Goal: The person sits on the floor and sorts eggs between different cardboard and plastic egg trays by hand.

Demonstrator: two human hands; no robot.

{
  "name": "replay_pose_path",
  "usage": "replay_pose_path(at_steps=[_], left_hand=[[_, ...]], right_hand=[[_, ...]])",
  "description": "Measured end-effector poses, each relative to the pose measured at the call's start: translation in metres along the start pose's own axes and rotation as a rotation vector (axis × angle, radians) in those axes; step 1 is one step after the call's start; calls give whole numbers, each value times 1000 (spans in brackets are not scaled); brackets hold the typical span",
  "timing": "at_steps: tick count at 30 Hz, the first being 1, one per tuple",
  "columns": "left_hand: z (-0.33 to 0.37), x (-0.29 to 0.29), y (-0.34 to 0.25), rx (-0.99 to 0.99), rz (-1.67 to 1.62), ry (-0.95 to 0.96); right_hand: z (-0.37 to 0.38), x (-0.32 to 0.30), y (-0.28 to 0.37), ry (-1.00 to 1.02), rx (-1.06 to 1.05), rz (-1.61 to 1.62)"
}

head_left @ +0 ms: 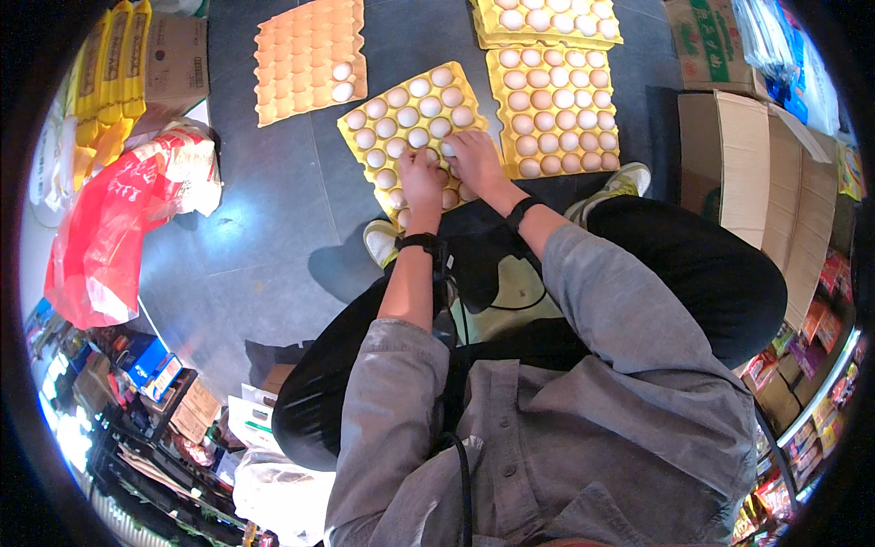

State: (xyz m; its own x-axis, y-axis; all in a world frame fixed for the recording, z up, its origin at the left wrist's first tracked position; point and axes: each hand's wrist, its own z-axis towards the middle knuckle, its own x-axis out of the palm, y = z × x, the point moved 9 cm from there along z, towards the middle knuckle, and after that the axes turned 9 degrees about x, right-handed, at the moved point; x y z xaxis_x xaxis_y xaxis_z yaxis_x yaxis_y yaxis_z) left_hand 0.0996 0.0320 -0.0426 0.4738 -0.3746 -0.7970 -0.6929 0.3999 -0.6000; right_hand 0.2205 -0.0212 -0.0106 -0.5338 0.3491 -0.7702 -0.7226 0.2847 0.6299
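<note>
Both my hands are over a yellow egg tray (354,121) filled with pale eggs, lying at an angle on the floor between my feet. My left hand (422,187) has its fingers bent down round an egg (431,156) near the middle of the tray, partly hidden by them. Close beside it, my right hand (477,162) pinches a whiter egg (447,149) at its fingertips. The eggs beneath my palms are partly covered. Black bands circle both wrists.
An orange egg tray (305,59) at the far left holds two eggs. A full yellow tray (508,164) lies to the right, with stacked trays (547,41) beyond it. A red plastic bag (100,246) is at left; an open cardboard box (743,169) stands at right.
</note>
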Motion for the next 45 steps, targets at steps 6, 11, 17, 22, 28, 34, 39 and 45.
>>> replay_pose_path(at_steps=[6,11,17,22,28,34,39,45], left_hand=[[-2,0,-1,35,16,-105],[-6,-16,-12,21,-54,-143],[-43,-62,36,-300,-5,-441],[-62,-52,89,-563,-11,-386],[-44,-39,93,-510,36,-127],[-41,-53,91,-528,190,-189],[-47,-48,90,-480,178,-232],[-51,-64,82,-421,-318,-537]], right_hand=[[3,8,1,50,-41,-29],[-2,8,-1,24,-47,19],[-8,-6,-1,-61,-6,127],[3,-30,-13,-161,212,38],[22,-27,-38,-150,291,-45],[40,-10,-50,60,334,-158],[48,1,-51,203,330,-240],[47,4,-48,246,325,-264]])
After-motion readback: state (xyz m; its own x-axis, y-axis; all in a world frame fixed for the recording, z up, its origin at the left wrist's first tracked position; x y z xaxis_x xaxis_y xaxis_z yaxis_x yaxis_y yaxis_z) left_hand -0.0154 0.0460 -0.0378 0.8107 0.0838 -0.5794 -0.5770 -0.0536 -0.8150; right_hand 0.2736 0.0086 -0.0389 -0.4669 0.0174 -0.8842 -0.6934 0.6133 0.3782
